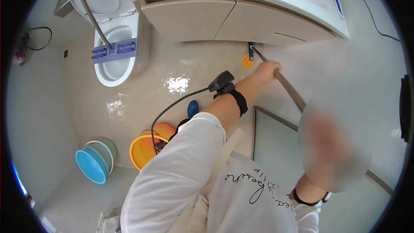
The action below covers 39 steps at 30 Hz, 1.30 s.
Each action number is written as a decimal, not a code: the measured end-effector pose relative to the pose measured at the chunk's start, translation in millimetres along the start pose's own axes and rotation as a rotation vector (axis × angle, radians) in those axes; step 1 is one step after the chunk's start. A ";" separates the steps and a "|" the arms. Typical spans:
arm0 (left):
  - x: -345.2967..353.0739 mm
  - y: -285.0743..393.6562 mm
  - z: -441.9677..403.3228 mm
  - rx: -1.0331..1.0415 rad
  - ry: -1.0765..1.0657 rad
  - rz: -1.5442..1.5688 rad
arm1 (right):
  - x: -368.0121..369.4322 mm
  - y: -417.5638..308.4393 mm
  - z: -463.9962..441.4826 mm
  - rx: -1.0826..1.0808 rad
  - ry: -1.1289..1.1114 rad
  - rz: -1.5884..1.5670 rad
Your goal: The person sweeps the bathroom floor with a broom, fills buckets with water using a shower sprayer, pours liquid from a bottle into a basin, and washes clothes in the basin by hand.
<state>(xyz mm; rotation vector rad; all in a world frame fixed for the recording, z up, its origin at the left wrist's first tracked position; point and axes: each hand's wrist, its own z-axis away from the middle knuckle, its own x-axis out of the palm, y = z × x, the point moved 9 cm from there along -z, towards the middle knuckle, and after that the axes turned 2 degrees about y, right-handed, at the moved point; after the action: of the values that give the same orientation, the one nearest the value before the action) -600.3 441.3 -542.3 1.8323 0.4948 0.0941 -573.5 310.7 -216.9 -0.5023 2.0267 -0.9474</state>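
At the foot of the vanity cabinet point(185, 17), the long-handled brush point(289, 89) is held slantwise, with its orange bristles point(247, 61) turned towards the floor point(142, 75); whether the floor is touched by them cannot be told. Bright reflections are shown on the floor before the cabinet, but how much has been done and how much is left cannot be judged from them. To the left of the cabinet, the mop point(115, 51) is laid with its 1 flat purple head across the toilet point(115, 77), and is held by neither hand.

The brush handle is gripped by the closed fingers of the left hand point(266, 72), just out from the cabinet. From those fingers, the bristle end is extended towards the cabinet, while the other end is directed back towards the right hand point(325, 142). That hand is blurred, so whether its fingers are open or closed on the handle cannot be told. Farther out from the cabinet, the orange bucket point(137, 152) and 1 blue basin point(89, 167) are seen.
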 end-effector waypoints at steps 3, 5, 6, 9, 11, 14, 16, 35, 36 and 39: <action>-45.6 -27.4 15.1 -0.031 0.090 -0.055 | 41.2 26.4 -17.2 -0.013 -0.220 -0.029; -79.3 -26.0 42.7 -0.015 0.112 -0.214 | 23.3 30.7 -20.2 -0.007 -0.012 -0.332; -97.7 -20.6 56.8 -0.047 0.144 -0.207 | 22.6 19.6 -27.8 -0.038 -0.028 -0.455; -149.1 5.1 110.1 -0.220 0.089 -0.371 | 12.5 20.8 -27.1 0.020 -0.015 -0.707; -185.4 6.6 155.8 -0.246 0.155 -0.425 | 23.0 59.6 -6.2 0.183 0.136 -0.824; -216.2 -42.6 238.7 -0.593 -0.027 -0.633 | 72.4 119.7 47.6 0.507 0.249 -0.879; -223.0 -27.8 258.1 -0.567 -0.026 -0.623 | 76.7 122.3 68.6 0.504 0.239 -0.982; -40.8 126.1 116.8 -0.258 0.093 -0.131 | -69.9 -83.8 46.8 -0.380 -0.037 -0.178; -33.8 110.5 126.2 -0.329 0.028 -0.197 | -76.2 -61.0 51.2 -0.318 0.039 -0.271; -34.5 56.3 170.9 -0.397 0.031 -0.292 | -69.9 13.9 71.6 -0.079 0.160 -0.500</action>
<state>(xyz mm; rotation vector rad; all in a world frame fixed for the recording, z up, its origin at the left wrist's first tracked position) -562.6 262.0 -538.4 1.3598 0.7066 0.0189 -474.8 332.1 -218.7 -1.0385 2.1293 -1.2346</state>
